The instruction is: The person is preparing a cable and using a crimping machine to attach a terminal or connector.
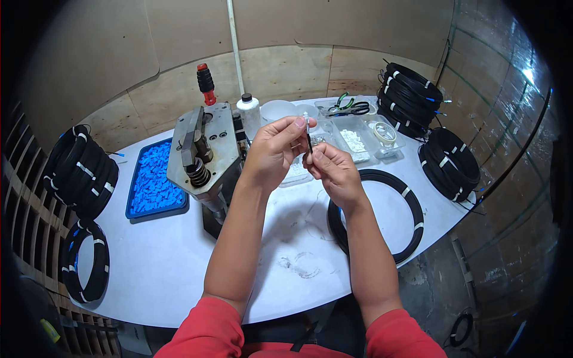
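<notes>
My left hand [273, 150] pinches a small whitish connector end [307, 117] between thumb and fingertips. From that end a short black cable piece [310, 143] runs down into my right hand [338, 174], whose thumb and fingers are closed on it. Both hands are raised above the middle of the white table, close together. Beneath my right forearm lies a coil of black cable [413, 209] bound with white tape; whether the held cable belongs to it cannot be made out.
Left of my hands stands a metal hand press [218, 140] beside a blue tray [156, 216] of small blue parts. Behind are a white bottle [248, 107], a clear divided box [391, 156] with white pieces, and scissors [359, 108]. Cable coils stack left [77, 170] and right [412, 98].
</notes>
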The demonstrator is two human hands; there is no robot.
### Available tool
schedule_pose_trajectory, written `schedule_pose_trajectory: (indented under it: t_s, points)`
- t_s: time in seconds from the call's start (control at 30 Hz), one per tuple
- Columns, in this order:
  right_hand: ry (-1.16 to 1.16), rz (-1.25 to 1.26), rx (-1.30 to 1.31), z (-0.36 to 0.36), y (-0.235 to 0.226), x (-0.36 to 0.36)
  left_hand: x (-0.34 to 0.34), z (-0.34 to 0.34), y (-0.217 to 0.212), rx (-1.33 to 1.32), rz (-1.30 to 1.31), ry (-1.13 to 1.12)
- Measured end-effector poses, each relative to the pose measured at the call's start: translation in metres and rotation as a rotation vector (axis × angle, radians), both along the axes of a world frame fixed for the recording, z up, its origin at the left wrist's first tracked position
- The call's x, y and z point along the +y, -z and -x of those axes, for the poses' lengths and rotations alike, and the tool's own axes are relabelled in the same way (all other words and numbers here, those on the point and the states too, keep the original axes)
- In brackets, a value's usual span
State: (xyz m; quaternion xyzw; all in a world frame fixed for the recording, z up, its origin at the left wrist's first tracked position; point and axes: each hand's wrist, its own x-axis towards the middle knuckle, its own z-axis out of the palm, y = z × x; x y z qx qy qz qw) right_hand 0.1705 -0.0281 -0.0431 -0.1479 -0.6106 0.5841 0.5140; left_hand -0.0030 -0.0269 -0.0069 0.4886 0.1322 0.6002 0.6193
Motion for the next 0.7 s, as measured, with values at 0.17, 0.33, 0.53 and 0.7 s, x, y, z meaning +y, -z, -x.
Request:
schedule_pose_trajectory:
  t_s: [0.17,0.33,0.53,0.7]
  points:
    - [-0.013,0.018,-0.007,0.000,-0.003,-0.002,0.007,0.007,0.007,-0.071,0.055,0.103]
    - [-0.001,0.005,-0.007,0.002,-0.004,-0.003,0.008,0.006,0.010,-0.131,0.084,0.124]
    - [0.013,-0.039,-0.007,0.007,0.000,-0.002,0.007,-0.001,0.010,-0.205,0.120,0.047]
    - [0.097,-0.088,-0.022,0.012,0.004,-0.002,0.007,0.001,0.010,-0.158,0.128,0.069]
